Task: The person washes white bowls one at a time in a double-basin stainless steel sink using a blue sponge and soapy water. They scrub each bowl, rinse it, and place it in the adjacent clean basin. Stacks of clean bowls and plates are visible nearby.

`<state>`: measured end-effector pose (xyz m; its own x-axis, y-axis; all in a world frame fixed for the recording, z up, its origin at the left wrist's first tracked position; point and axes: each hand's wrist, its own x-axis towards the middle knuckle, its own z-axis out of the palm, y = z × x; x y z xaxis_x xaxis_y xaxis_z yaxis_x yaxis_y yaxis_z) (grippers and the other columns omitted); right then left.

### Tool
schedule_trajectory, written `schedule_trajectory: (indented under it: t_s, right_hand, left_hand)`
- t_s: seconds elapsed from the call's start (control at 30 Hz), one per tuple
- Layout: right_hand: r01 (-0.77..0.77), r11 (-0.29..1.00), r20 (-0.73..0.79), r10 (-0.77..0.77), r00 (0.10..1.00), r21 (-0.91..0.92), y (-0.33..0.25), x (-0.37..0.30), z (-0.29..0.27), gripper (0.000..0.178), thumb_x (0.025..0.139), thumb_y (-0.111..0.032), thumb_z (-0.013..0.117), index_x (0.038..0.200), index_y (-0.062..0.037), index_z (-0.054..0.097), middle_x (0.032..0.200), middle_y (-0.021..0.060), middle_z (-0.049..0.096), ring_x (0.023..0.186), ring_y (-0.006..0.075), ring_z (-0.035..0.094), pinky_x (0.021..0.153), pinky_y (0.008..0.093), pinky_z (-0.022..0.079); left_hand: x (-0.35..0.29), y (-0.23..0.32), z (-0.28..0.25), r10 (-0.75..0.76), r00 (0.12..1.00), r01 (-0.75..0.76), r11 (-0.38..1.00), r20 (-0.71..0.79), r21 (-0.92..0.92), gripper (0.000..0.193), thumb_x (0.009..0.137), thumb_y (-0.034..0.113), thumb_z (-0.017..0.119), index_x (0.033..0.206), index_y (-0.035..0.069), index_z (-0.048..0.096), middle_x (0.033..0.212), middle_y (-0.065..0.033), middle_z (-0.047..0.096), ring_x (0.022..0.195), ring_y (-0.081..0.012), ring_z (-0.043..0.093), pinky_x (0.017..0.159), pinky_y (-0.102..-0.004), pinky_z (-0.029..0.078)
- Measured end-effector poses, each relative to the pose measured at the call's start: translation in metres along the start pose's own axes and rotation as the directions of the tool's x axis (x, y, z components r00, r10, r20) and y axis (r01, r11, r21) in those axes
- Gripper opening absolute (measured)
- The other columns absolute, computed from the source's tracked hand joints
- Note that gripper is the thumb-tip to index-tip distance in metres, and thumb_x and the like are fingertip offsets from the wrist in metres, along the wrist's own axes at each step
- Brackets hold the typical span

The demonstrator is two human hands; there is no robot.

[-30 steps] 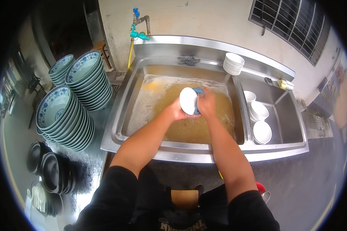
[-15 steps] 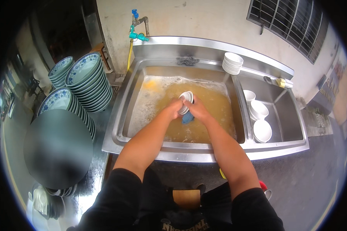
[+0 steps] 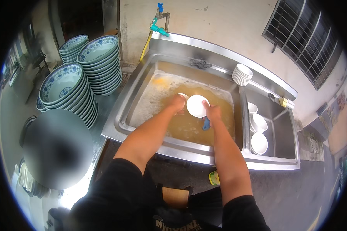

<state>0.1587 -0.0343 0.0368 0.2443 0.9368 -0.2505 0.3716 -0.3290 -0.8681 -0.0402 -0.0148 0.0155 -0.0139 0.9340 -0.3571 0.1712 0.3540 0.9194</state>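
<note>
Over the brown, sudsy water, my right hand [image 3: 213,112] grips a small white bowl [image 3: 197,106] by its right rim, thumb on top. A blue cloth [image 3: 206,124] hangs from under the same hand. Just to the left, my left hand [image 3: 176,104] is closed on another white bowl [image 3: 183,95], mostly hidden behind the fingers. Both hands are inside the large steel sink basin [image 3: 121,125], low over the water.
Stacked white dishes [image 3: 242,74] stand on the sink's back ledge. Several white bowls [image 3: 259,143] sit in the right basin [image 3: 285,142]. Tall stacks of blue-patterned bowls [image 3: 100,57] crowd the left table, near a blurred dark disc [image 3: 58,150]. A teal tap [image 3: 158,29] is behind.
The white bowls held together between both hands are now apart, one in each hand. The blue cloth has moved right with my right hand. The whole view has turned slightly.
</note>
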Motion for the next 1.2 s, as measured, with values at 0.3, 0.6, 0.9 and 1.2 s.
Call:
schedule_trajectory:
  t_s: [0.3, 0.6, 0.9, 1.2]
  right_hand:
    - [0.395, 0.576, 0.024, -0.545, 0.838, -0.716, 0.032, 0.013, 0.007, 0.046, 0.083, -0.023, 0.077, 0.119, 0.0015, 0.061, 0.114, 0.0235, 0.068, 0.107, 0.04, 0.065, 0.09, 0.0445, 0.053]
    - [0.469, 0.849, 0.495, -0.308, 0.812, -0.242, 0.023, 0.008, 0.022, 0.059, 0.072, -0.006, 0.078, 0.128, -0.0031, 0.06, 0.114, 0.0181, 0.07, 0.103, 0.0296, 0.067, 0.091, 0.0383, 0.052]
    - [0.441, 0.713, 0.093, -0.472, 0.877, -0.545, 0.04, 0.029, 0.012, 0.052, 0.074, -0.017, 0.08, 0.123, -0.0047, 0.068, 0.106, 0.0158, 0.074, 0.096, 0.0262, 0.07, 0.086, 0.0353, 0.054]
    - [0.472, 0.829, 0.431, -0.323, 0.843, -0.301, 0.03, 0.013, 0.001, 0.046, 0.077, -0.021, 0.076, 0.12, -0.0057, 0.069, 0.112, 0.0201, 0.071, 0.105, 0.0346, 0.068, 0.091, 0.0404, 0.054]
  left_hand:
    - [0.007, -0.007, 0.027, -0.158, 0.905, 0.126, 0.986, 0.394, 0.107, 0.036, 0.099, 0.012, 0.048, 0.132, -0.001, 0.054, 0.114, -0.0158, 0.066, 0.091, -0.0255, 0.071, 0.067, -0.0346, 0.063]
    - [0.009, -0.011, 0.032, -0.009, 0.994, -0.033, 0.921, 0.107, 0.387, 0.026, 0.092, 0.004, 0.053, 0.108, -0.008, 0.068, 0.107, -0.0255, 0.069, 0.078, -0.0317, 0.071, 0.055, -0.0427, 0.055]
    - [-0.006, 0.004, 0.034, -0.067, 0.945, -0.161, 0.759, 0.321, 0.631, 0.036, 0.088, 0.003, 0.054, 0.121, -0.008, 0.062, 0.114, -0.0251, 0.068, 0.09, -0.0319, 0.069, 0.063, -0.0492, 0.052]
    - [-0.013, 0.012, 0.029, 0.179, 0.97, -0.235, 0.861, 0.162, 0.45, 0.047, 0.088, -0.002, 0.052, 0.136, -0.004, 0.052, 0.117, -0.0203, 0.064, 0.103, -0.0332, 0.064, 0.077, -0.0439, 0.054]
